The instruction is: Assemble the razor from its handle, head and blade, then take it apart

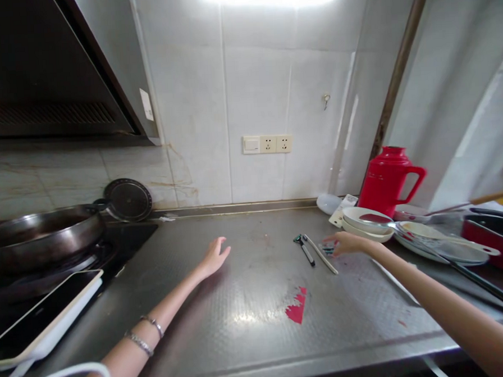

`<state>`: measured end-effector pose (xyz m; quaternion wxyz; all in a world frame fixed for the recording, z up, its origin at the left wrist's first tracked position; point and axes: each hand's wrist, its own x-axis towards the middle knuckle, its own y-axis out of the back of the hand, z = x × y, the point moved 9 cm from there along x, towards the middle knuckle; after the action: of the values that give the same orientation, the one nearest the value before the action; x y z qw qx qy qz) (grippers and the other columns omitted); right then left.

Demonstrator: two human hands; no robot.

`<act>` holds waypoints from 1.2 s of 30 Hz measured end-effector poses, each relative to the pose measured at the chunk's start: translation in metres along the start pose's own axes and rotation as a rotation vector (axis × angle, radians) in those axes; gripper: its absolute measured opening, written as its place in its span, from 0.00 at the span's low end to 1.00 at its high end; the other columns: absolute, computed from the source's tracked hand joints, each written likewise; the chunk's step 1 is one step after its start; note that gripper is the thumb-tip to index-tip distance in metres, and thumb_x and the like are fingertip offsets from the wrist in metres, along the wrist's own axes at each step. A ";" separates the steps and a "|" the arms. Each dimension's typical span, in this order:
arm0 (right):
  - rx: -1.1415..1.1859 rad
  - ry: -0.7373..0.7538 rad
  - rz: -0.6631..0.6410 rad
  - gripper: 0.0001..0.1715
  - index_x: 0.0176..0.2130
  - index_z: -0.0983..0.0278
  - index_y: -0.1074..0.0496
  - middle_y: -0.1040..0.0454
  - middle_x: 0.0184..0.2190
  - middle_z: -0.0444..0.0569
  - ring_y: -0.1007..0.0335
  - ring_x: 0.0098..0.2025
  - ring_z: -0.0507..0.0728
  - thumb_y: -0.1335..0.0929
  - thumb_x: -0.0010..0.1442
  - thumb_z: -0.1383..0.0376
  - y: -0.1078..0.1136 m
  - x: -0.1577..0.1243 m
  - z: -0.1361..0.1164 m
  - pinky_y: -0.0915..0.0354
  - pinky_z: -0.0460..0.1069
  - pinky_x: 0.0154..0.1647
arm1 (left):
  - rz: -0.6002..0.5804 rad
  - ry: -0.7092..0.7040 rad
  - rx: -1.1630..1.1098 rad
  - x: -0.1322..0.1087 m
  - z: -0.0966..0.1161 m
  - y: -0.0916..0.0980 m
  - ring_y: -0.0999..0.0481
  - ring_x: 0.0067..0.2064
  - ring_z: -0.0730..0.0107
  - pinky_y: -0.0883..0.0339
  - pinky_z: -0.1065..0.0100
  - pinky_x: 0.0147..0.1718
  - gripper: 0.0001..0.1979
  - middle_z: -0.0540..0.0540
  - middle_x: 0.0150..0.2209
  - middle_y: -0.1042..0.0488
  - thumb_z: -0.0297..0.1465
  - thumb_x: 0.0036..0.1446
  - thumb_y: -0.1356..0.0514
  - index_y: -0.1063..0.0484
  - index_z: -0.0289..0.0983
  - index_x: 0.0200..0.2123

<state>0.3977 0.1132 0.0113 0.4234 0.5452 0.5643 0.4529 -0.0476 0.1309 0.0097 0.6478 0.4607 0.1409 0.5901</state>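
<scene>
My left hand [215, 258] is over the left middle of the steel counter [249, 301], thumb and fingers apart, holding nothing. On the right, my right hand [345, 244] reaches over a small clear packet with dark strips [327, 249]. Its fingers are stretched out and partly cover the packet; whether they touch it I cannot tell. Just left of the packet lies a pale, thin, slightly curved stick [321, 255]. Beside that stick is a razor [305, 250] with a green and black head and a dark-ended handle.
A pan [47, 236] sits on the stove at left, near a phone [47, 314] with a white cable. A red thermos jug [386, 181], stacked bowls [365, 224] and plates crowd the right side. A torn red patch [297, 307] marks the counter's front.
</scene>
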 end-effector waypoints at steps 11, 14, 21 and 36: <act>0.051 0.236 0.115 0.23 0.48 0.65 0.28 0.31 0.51 0.53 0.31 0.47 0.59 0.35 0.51 0.68 0.010 0.014 -0.089 0.40 0.49 0.50 | 0.057 0.159 0.207 -0.022 -0.057 0.038 0.37 0.54 0.57 0.45 0.59 0.53 0.19 0.35 0.51 0.33 0.36 0.56 0.51 0.37 0.32 0.48; 0.099 0.253 0.132 0.26 0.51 0.65 0.31 0.30 0.50 0.52 0.32 0.49 0.59 0.36 0.51 0.69 0.000 0.017 -0.123 0.41 0.49 0.52 | 0.039 0.172 0.288 -0.031 -0.068 0.041 0.39 0.56 0.57 0.47 0.58 0.54 0.19 0.35 0.53 0.34 0.36 0.57 0.52 0.37 0.33 0.49; 0.033 0.285 0.184 0.26 0.53 0.70 0.34 0.34 0.53 0.58 0.40 0.57 0.59 0.37 0.54 0.70 -0.045 0.016 -0.188 0.46 0.50 0.57 | -0.032 0.204 0.381 -0.039 -0.084 0.032 0.52 0.63 0.51 0.57 0.49 0.57 0.23 0.35 0.61 0.45 0.39 0.59 0.55 0.41 0.37 0.55; -0.033 0.186 0.272 0.20 0.42 0.71 0.28 0.31 0.50 0.61 0.40 0.55 0.57 0.44 0.61 0.66 -0.074 0.007 -0.198 0.50 0.47 0.57 | -0.114 0.210 0.494 -0.042 -0.074 0.032 0.50 0.62 0.52 0.54 0.50 0.56 0.24 0.40 0.61 0.46 0.41 0.61 0.59 0.42 0.44 0.58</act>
<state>0.1876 0.1109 -0.0149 0.3132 0.5651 0.5144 0.5638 -0.1327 0.1213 -0.0207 0.5297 0.5325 0.3727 0.5450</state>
